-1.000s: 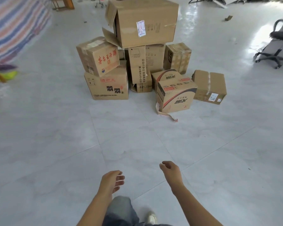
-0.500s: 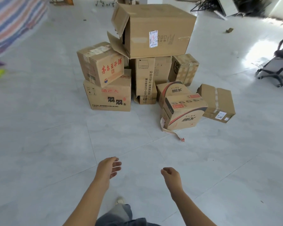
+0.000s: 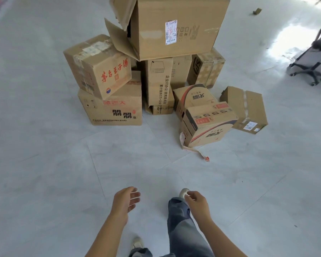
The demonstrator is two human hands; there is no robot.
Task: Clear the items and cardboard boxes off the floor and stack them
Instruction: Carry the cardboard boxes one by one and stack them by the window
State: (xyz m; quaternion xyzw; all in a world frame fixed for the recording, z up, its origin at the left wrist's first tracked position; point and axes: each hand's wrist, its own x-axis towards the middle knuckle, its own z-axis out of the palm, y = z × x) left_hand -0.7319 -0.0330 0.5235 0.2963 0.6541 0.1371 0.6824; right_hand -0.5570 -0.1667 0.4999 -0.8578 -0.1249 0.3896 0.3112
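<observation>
A pile of several cardboard boxes stands on the tiled floor ahead. A large box with an open side flap lies on top. At the left, a box with red characters sits tilted on a wider box. At the right front is a red-and-black printed box with a loose tape strip trailing onto the floor. A taped box lies beside it. My left hand and my right hand hang low in front of me, fingers loosely curled, holding nothing, well short of the pile.
An office chair base stands at the right edge. A small scrap lies on the floor far right. My leg and shoe are stepping forward between my hands. Pale floor tiles surround the pile.
The pile has come closer and larger in view as I walk toward it. My right leg has swung forward. Both hands stay low and hold nothing.
</observation>
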